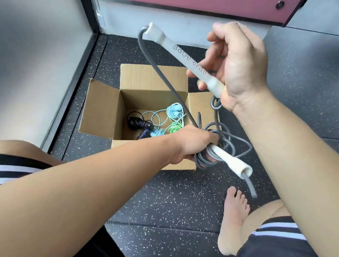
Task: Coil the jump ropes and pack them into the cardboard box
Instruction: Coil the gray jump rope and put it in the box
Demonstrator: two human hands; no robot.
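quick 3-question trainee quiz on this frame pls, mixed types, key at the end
1. True or false: the cardboard box is empty.
2. Which hand holds the grey handle embossed JUMP ROPE? A left B right
3. Fill in: the left hand grips the coiled grey rope and a ____ handle.

Key
1. False: black, blue and green ropes lie inside.
2. B, the right hand.
3. White.

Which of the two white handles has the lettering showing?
The upper handle in the right hand; raised letters run along its shaft. The lower handle, held with the grey coils by the left hand, shows none.
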